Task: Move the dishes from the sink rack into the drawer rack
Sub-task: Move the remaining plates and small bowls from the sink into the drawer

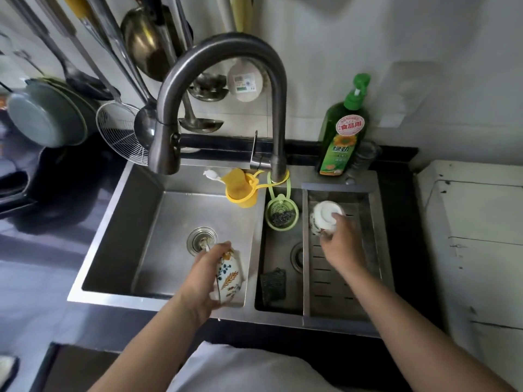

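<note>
My left hand (pixel 205 274) grips a white bowl with blue and orange leaf patterns (pixel 229 275), held on edge over the left sink basin. My right hand (pixel 338 244) reaches into the steel sink rack (pixel 307 250) over the right basin and closes on the near side of upturned white bowls (pixel 325 215) at the rack's far end. The bowls look stacked, foot rings up. The drawer rack is not in view.
A curved faucet (pixel 223 69) arches over the left basin. A yellow sponge holder (pixel 243 189) and a green strainer (pixel 282 213) hang at the divider. A dark scrub pad (pixel 273 284) lies in the right basin. Green dish soap (pixel 343 131) stands behind; utensils and pans hang at left.
</note>
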The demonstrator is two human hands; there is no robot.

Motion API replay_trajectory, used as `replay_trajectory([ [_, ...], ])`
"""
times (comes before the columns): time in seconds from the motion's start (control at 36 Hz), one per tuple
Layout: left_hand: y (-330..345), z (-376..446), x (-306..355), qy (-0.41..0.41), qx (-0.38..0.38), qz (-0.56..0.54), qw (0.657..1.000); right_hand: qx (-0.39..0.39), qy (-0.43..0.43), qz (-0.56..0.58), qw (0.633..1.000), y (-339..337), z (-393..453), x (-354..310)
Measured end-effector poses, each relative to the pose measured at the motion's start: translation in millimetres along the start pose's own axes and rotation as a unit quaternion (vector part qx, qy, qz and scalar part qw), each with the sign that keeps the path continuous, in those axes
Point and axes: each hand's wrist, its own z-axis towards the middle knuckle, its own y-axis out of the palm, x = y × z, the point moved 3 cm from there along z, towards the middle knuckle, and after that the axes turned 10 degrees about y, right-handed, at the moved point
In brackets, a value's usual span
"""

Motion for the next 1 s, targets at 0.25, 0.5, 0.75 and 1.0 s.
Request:
replay_trajectory([
  [0.25, -2.1, 0.2, -5.2, -0.002, 0.012, -0.053, 0.999, -0.034, 0.056, -0.165, 0.984, 26.1, 63.1, -14.2],
  [0.5, -13.8, 8.3, -0.6, 0.001, 0.031, -0.052, 0.998, -0.011, 0.066, -0.164, 0.984, 30.8, 65.1, -21.4],
  [0.75, -11.5, 14.0, 8.6, -0.011, -0.019, -0.054, 0.998, -0.003, 0.086, 0.217, 0.972, -15.2, 29.1, 20.1],
  [1.0, -13.2, -11.6, 6.1, -0.012, -0.055, -0.055, 0.997, -0.312, 0.128, 0.588, 0.735, -17.8, -86.8, 5.9],
])
